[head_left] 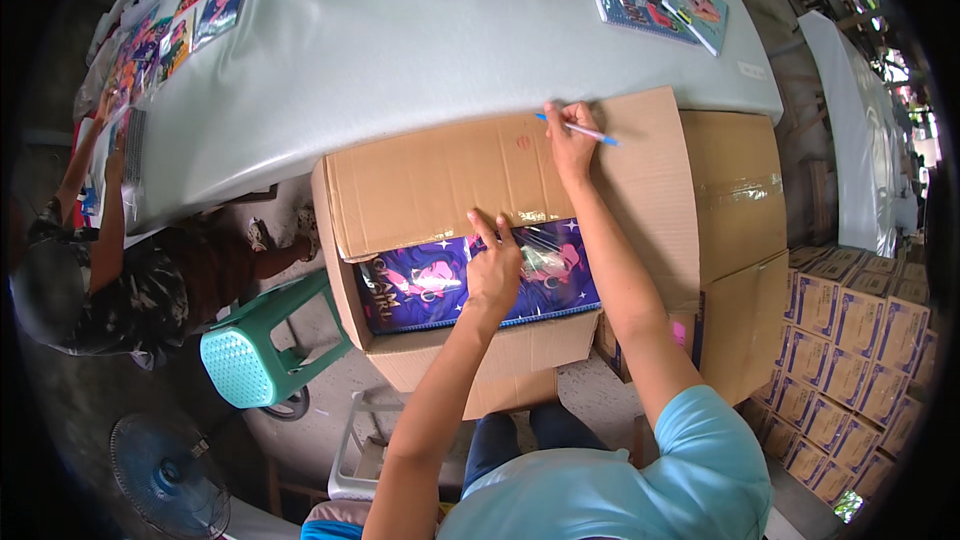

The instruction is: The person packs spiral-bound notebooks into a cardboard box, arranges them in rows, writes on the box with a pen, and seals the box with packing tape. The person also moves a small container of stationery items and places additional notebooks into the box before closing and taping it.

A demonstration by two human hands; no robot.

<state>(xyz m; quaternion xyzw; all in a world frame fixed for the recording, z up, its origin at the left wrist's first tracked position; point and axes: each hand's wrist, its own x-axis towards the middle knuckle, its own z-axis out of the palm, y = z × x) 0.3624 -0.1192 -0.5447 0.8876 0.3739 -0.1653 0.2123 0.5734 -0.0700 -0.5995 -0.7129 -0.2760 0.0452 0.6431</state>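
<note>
An open cardboard box [430,175] sits in front of me, its far flap lying toward the table edge. Inside are purple illustrated notebooks [400,290] under shiny clear wrap. My left hand [494,272] rests over the notebooks, fingers extended to the taped edge of the far flap, holding nothing. Farther out, my right hand [572,148] grips a white pen [588,132] with blue ends, above the far flap near the right flap [645,180]. The pen lies roughly sideways between the fingers.
A white-covered table [400,60] bears notebooks [640,5] at far right and colourful covers at far left, where another person [90,280] works. Closed cartons [745,240] and stacked boxes [835,340] stand right. A green stool [265,340] and fan [168,475] stand left.
</note>
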